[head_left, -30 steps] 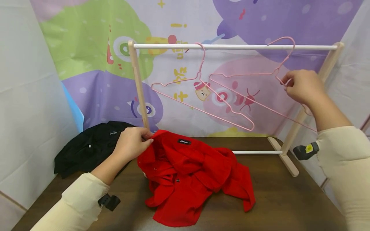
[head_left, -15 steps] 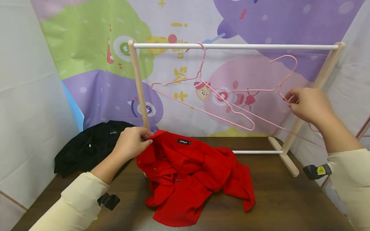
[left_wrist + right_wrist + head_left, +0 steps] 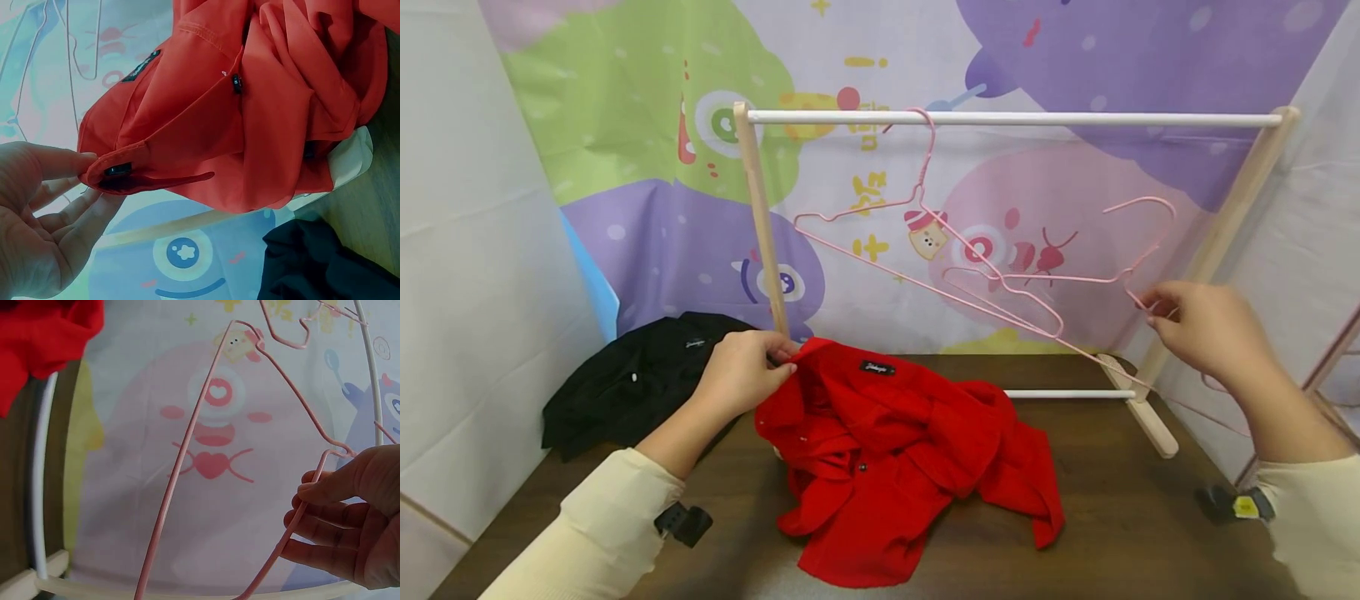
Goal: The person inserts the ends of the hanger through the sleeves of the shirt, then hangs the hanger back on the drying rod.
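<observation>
My left hand (image 3: 742, 372) pinches the collar edge of a red shirt (image 3: 887, 442) between thumb and fingers. The shirt lies crumpled on the table with its collar lifted and a black label (image 3: 877, 367) showing. In the left wrist view the thumb (image 3: 59, 161) presses on the collar by a dark button. At the right, my right hand (image 3: 1213, 333) holds a pink wire hanger (image 3: 1067, 278) by its shoulder, off the rail, with the hook pointing up. The right wrist view shows the fingers around the hanger's wire (image 3: 294, 519).
A second pink hanger (image 3: 917, 287) hangs from the white rail (image 3: 1037, 118) of a wooden rack (image 3: 1232, 208). Folded black clothing (image 3: 632, 387) lies at the left. White walls stand on both sides, and a cartoon-print cloth (image 3: 880, 50) covers the back.
My right hand has come down with the hanger, whose hook has dropped from the rail's height to well below it. My left hand and the shirt stay put.
</observation>
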The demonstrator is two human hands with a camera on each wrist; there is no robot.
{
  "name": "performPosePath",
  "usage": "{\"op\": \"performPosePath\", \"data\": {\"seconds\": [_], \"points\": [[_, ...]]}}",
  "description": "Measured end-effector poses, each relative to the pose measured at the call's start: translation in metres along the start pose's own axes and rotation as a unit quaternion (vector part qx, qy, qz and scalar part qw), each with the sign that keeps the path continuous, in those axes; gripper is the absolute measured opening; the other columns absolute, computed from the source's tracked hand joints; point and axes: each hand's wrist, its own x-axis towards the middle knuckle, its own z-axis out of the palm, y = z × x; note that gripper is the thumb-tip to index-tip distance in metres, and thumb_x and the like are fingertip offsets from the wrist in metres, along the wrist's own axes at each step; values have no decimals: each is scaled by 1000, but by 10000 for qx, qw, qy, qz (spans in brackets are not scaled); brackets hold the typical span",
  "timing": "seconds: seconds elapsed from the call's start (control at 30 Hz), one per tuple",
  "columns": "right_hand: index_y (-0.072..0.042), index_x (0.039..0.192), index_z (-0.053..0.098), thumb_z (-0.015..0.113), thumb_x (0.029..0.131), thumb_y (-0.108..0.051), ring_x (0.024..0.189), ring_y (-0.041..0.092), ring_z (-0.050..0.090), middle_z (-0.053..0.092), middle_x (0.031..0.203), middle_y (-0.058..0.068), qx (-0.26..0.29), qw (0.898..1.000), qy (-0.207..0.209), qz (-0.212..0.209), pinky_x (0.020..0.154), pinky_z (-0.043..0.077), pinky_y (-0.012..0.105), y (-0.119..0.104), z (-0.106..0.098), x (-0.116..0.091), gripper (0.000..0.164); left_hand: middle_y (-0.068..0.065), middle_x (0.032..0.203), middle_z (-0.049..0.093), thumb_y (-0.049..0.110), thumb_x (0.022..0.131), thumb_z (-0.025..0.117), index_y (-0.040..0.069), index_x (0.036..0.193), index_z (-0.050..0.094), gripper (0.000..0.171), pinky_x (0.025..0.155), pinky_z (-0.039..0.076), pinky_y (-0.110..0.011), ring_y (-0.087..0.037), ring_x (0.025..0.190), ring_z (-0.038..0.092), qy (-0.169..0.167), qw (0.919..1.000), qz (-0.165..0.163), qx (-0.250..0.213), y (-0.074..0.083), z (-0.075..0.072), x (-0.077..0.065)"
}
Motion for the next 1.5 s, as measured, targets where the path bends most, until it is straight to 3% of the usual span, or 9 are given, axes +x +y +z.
{"op": "performPosePath", "data": {"seconds": [0.43, 0.67, 0.9, 1.07, 1.5], "points": [[2, 90, 68, 70, 76, 2, 64, 24, 62, 68, 70, 4, 323, 9991, -262, -10, 56, 46, 42, -1, 28, -33, 14, -5, 80, 73, 6, 81, 76, 7, 95, 78, 15, 65, 55, -40, -22, 74, 67, 8, 10000, 14, -6, -1, 4, 0], [-2, 88, 70, 73, 76, 1, 67, 26, 64, 70, 73, 5, 443, 9988, -173, -114, 59, 47, 43, -2, 37, -46, 13, -6, 82, 73, 6, 81, 76, 6, 96, 77, 16, 66, 55, -41, -25, 77, 68, 12, 10000, 51, -15, 0, 4, 0], [-10, 84, 70, 74, 77, 1, 67, 11, 60, 70, 74, -1, 669, 9974, -78, -241, 59, 47, 36, -7, 41, -58, 13, -6, 83, 73, 6, 81, 76, 6, 96, 77, 15, 66, 55, -40, -23, 77, 68, 54, 10000, 46, -24, 0, 4, 0], [-11, 85, 71, 77, 75, 0, 69, 4, 58, 69, 75, -4, 675, 9968, 3, -434, 61, 49, 36, -18, 41, -62, 16, -6, 83, 73, 6, 81, 76, 6, 96, 77, 15, 65, 55, -40, -24, 77, 68, 39, 10000, 34, -14, 1, 3, -1], [-14, 84, 71, 78, 70, 3, 65, 7, 59, 64, 72, -11, 487, 9912, 96, -1230, 59, 49, 35, -62, 32, -55, 23, -4, 81, 73, 8, 81, 76, 8, 93, 78, 13, 65, 54, -40, -23, 76, 67, 15, 9999, 40, 106, 3, -1, 1]]}}
